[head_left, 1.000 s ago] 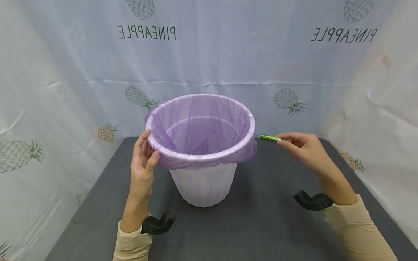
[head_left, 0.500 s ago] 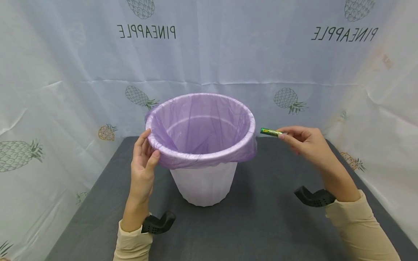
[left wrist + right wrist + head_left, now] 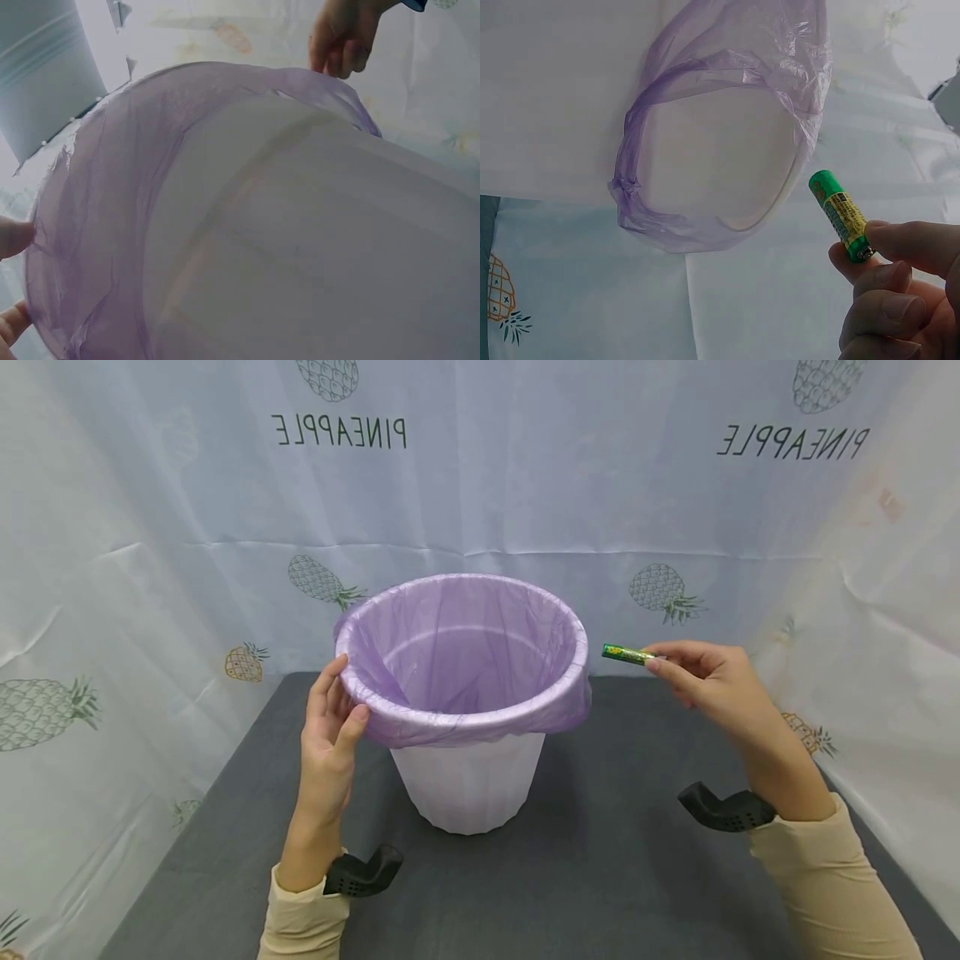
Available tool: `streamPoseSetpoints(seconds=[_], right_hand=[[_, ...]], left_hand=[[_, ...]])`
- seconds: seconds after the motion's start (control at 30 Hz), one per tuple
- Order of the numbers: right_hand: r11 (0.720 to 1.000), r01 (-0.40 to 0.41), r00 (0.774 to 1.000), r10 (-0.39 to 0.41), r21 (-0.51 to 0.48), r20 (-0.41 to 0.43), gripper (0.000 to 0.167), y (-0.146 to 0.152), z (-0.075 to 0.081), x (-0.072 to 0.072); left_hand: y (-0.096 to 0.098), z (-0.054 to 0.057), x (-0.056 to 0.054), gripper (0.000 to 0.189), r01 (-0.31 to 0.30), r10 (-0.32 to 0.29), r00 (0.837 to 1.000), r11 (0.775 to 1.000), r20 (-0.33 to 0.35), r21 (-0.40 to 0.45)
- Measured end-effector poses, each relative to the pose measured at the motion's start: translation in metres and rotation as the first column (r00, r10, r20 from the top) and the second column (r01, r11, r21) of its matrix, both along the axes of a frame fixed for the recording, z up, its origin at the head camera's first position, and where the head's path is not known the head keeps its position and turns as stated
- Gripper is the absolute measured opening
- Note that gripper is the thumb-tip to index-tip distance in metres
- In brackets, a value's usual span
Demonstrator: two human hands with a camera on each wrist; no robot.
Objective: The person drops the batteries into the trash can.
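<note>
A white trash can (image 3: 467,785), lined with a translucent purple garbage bag (image 3: 472,672) folded over its rim, stands upright on the dark table. My left hand (image 3: 327,752) holds the rim at its left side, thumb in front and fingers farther back. In the left wrist view only the fingertips (image 3: 13,238) show at the rim. Between thumb and index finger of my right hand (image 3: 708,681), a green and yellow battery (image 3: 841,214) is pinched by one end. It points left, just right of the rim and apart from it.
The dark table (image 3: 615,877) carries the trash can. A pale curtain (image 3: 510,485) printed with pineapples hangs close behind and along both sides. A black wrist mount (image 3: 363,871) sits on the left wrist and another black mount (image 3: 726,808) on the right.
My right hand has risen a little and shifted slightly right with the battery. My left hand and the trash can have stayed put.
</note>
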State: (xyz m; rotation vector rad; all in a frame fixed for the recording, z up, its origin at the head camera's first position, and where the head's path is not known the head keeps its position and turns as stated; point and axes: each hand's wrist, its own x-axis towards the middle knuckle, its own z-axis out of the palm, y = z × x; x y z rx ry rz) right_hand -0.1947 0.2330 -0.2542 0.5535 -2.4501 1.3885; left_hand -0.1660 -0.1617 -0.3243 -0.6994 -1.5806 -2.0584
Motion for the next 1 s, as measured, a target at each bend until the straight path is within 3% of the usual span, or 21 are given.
streamPoseSetpoints(seconds=[1.0], right_hand=[[0.998, -0.056, 0.995, 0.056, 0.003, -0.084, 0.025, -0.023, 0.01, -0.006]], left_hand=[[0.0, 0.0, 0.0, 0.055, -0.011, 0.011, 1.0, 1.0, 0.021, -0.013]])
